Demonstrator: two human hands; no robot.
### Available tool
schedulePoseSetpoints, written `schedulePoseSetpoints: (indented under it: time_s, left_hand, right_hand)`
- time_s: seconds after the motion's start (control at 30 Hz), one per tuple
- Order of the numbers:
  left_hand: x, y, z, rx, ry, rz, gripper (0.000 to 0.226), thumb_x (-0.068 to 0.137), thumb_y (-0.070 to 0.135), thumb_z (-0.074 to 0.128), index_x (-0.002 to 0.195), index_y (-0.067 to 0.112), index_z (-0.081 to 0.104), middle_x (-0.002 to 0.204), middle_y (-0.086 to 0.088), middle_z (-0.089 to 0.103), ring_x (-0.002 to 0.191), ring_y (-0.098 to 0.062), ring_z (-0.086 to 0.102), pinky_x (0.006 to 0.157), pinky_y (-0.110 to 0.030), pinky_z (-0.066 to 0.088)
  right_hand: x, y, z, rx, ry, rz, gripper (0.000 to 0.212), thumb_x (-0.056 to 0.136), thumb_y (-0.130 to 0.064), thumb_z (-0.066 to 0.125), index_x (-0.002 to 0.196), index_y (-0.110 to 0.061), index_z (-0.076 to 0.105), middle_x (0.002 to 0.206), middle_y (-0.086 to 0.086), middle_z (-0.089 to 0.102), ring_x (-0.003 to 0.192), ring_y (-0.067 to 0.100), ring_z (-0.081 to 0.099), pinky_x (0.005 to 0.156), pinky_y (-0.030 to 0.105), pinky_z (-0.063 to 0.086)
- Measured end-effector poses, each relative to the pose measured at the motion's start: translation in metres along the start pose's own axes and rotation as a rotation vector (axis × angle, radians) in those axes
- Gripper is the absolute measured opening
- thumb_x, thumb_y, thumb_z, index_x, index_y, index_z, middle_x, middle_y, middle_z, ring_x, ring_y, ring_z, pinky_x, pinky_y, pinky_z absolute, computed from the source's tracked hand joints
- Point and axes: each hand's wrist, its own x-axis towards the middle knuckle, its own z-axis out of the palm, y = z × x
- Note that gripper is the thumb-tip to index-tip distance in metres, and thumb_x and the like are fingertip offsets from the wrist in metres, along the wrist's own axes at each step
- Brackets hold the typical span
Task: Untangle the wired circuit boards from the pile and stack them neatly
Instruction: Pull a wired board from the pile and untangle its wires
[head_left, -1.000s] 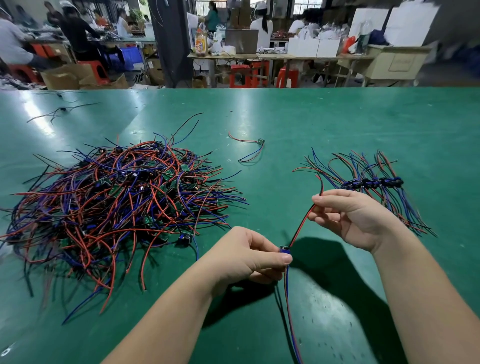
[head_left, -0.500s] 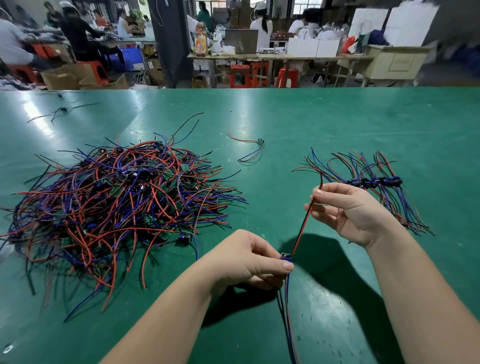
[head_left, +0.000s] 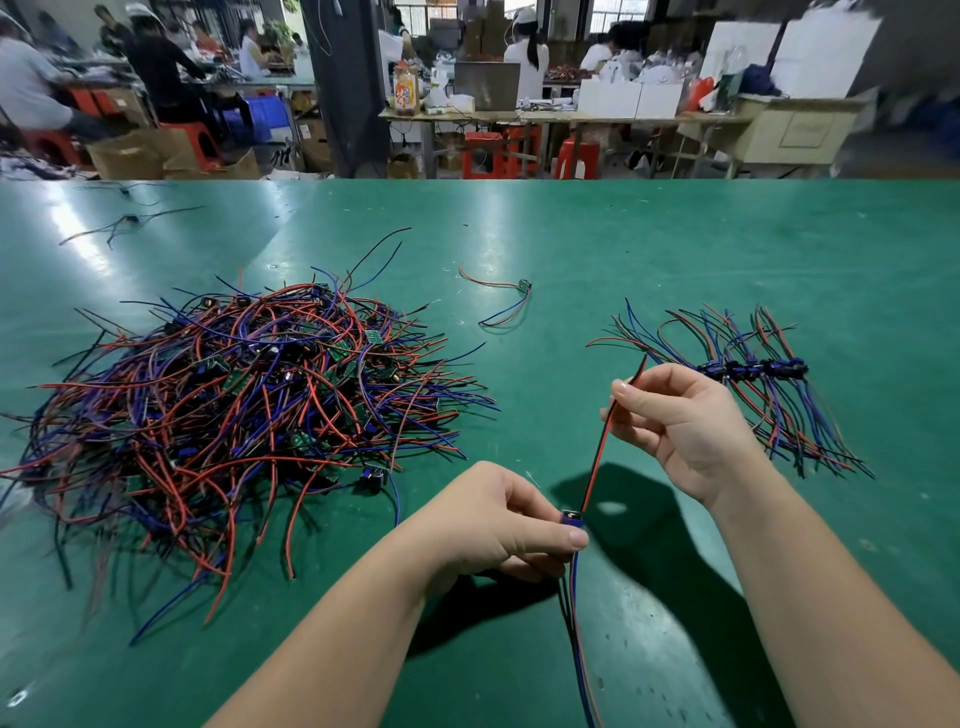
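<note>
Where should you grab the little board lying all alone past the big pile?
Pinch the small green board itself, coming from above on its right. Its wires trail left and toward you, so that side is free, and the stiff board probably holds better than floppy wire.

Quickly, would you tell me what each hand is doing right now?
Left hand: pinches the small circuit board.
Right hand: pinches that board's red-black wires.

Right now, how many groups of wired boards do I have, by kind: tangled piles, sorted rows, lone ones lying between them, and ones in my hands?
tangled pile: 1
sorted row: 1
lone board: 1
held board, between left hand and right hand: 1
Total: 4
</note>
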Motion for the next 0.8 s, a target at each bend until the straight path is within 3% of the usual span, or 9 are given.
schedulePoseSetpoints:
  time_s: [0.13, 0.23, 0.33, 0.53, 0.8]
  left_hand:
    - [-0.001, 0.000, 0.000, 0.021, -0.019, -0.003, 0.011, 0.074, 0.015, 0.080, 0.073, 0.009, 0.071, 0.071, -0.011, 0.070, 0.066, -0.017, 0.068, 0.063, -0.024, 0.057]
    - [-0.001, 0.001, 0.000, 0.019, -0.029, -0.007, 0.011, 0.075, 0.015, 0.080, 0.075, 0.009, 0.071, 0.071, -0.010, 0.070, 0.065, -0.017, 0.068, 0.061, -0.023, 0.056]
    - [-0.002, 0.001, -0.001, 0.006, -0.033, -0.010, 0.010, 0.075, 0.016, 0.080, 0.072, 0.011, 0.072, 0.069, -0.009, 0.070, 0.065, -0.017, 0.068, 0.065, -0.025, 0.057]
    - [-0.006, 0.003, 0.000, -0.027, -0.072, -0.015, 0.010, 0.075, 0.015, 0.080, 0.066, 0.015, 0.074, 0.073, -0.009, 0.071, 0.065, -0.017, 0.069, 0.062, -0.022, 0.057]
    - [-0.006, 0.001, 0.002, 0.033, -0.082, -0.018, 0.011, 0.074, 0.018, 0.081, 0.065, 0.017, 0.073, 0.065, -0.005, 0.070, 0.065, -0.015, 0.069, 0.062, -0.023, 0.056]
  right_hand:
    - [0.000, -0.001, -0.003, -0.013, -0.073, -0.058, 0.012, 0.060, -0.004, 0.072, 0.064, -0.016, 0.068, 0.061, 0.003, 0.067, 0.059, 0.023, 0.070, 0.050, 0.021, 0.054]
    - [-0.001, -0.005, -0.007, -0.008, -0.084, -0.053, 0.022, 0.060, -0.003, 0.071, 0.080, -0.012, 0.071, 0.059, 0.002, 0.064, 0.059, 0.025, 0.070, 0.050, 0.022, 0.054]
    - [-0.001, -0.008, -0.009, 0.040, -0.085, -0.017, 0.009, 0.066, -0.008, 0.068, 0.067, -0.015, 0.074, 0.059, 0.004, 0.065, 0.058, 0.025, 0.070, 0.047, 0.020, 0.053]
    - [-0.001, -0.011, -0.011, 0.042, -0.075, -0.022, 0.014, 0.068, -0.013, 0.066, 0.060, -0.022, 0.073, 0.060, 0.002, 0.066, 0.055, 0.021, 0.070, 0.044, 0.019, 0.052]
    - [0.001, -0.006, -0.008, 0.041, -0.049, -0.037, 0.017, 0.064, -0.010, 0.069, 0.052, -0.018, 0.062, 0.053, 0.007, 0.062, 0.054, 0.027, 0.069, 0.042, 0.020, 0.051]
